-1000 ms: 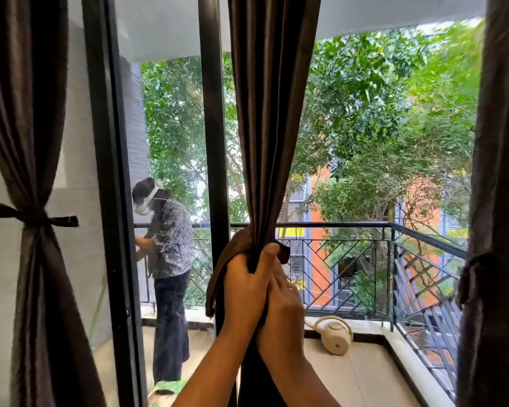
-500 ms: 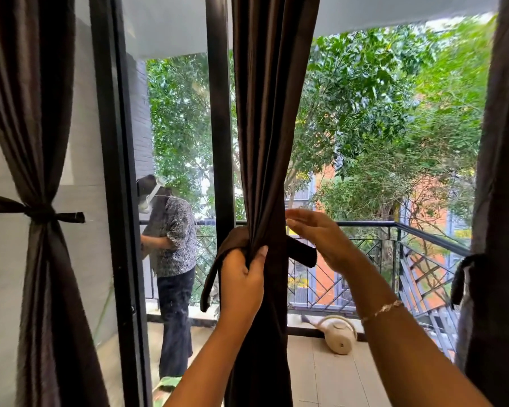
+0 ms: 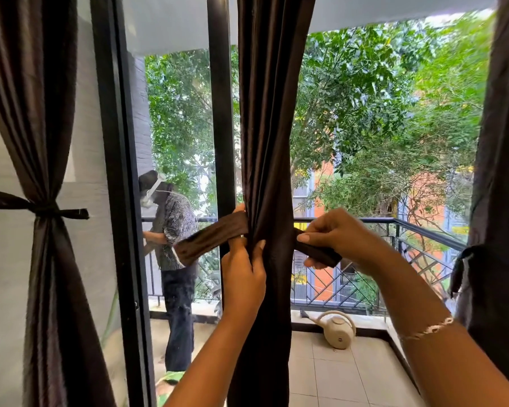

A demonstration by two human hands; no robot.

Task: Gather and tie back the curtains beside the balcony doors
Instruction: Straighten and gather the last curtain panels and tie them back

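Head view: your left hand [image 3: 243, 277] clamps gathered middle curtain [image 3: 266, 142] at waist height, thumb and fingers pinching folds. Tie [image 3: 215, 237] wraps behind curtain; its left end sticks out past your left hand, flatter and more level than half second ago, when it drooped. Your right hand [image 3: 340, 240] now grips right end of tie, pulled out taut beside curtain; earlier it hovered open above it. Left curtain [image 3: 46, 171] already tied. Right curtain [image 3: 500, 201] also tied. Watering can [image 3: 337, 330] on balcony floor.
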